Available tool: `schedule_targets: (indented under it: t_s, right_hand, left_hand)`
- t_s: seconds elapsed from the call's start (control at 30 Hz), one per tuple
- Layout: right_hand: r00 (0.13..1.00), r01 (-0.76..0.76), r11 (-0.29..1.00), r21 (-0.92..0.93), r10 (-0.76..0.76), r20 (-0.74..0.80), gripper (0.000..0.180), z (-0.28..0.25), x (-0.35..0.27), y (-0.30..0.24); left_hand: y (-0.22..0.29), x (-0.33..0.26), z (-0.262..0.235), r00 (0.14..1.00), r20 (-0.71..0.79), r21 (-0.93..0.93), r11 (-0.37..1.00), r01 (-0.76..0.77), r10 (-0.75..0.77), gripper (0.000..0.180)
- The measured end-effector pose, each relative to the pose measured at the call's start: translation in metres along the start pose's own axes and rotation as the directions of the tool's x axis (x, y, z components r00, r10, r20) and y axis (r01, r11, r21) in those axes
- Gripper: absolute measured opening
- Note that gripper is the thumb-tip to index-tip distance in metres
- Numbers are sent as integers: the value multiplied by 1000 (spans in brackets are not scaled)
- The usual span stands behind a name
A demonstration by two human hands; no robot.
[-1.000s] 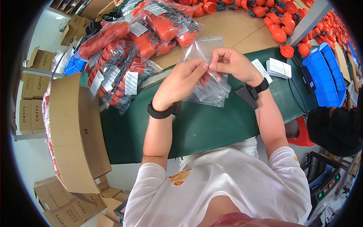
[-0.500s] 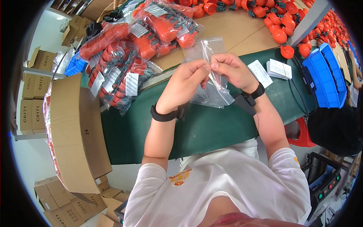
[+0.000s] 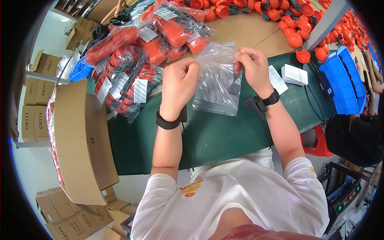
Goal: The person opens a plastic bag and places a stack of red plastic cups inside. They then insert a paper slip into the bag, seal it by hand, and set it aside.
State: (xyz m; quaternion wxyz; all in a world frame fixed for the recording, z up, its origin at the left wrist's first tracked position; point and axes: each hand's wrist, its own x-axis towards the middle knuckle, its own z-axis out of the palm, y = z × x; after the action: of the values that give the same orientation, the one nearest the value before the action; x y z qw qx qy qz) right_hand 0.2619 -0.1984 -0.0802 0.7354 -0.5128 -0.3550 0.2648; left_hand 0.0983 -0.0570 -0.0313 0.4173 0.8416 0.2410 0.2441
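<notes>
A clear plastic zip bag [image 3: 217, 90] is stretched between my two hands above the green table, its printed side hanging toward me. Its left edge meets the curled fingers of my left hand [image 3: 180, 84], which is closed on it; the fingertips are hidden behind the fist. On the other side, my right hand [image 3: 255, 69] pinches the upper right edge between thumb and fingers. No red part shows inside the bag. Several filled clear bags of red cup-shaped parts [image 3: 176, 30] are heaped beyond my left hand, with white labels on them.
Loose red cups [image 3: 295, 40] lie on cardboard at the far right, beside a grey post [image 3: 330, 22]. White paper slips [image 3: 295, 74] rest on the green table [image 3: 224, 140], near a blue bin [image 3: 343, 80]. A large open carton [image 3: 80, 140] stands at left. Another person's arm [image 3: 374, 76] shows at far right.
My hands have moved apart, the left one leftward and the right one slightly up and right. The bag, bunched between them before, is now spread flat.
</notes>
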Motion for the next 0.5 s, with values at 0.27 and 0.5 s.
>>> schedule_targets:
  t_s: [0.27, 0.5]
  right_hand:
    - [995, 84, 996, -21, -85, -51, 27, -8, 2, 4]
    - [993, 122, 987, -103, -121, 11, 28, -18, 4, -2]
  left_hand:
    - [15, -3, -19, 999, -16, 246, 968, -42, 47, 20]
    - [14, -6, -31, 977, 31, 318, 925, -208, 210, 20]
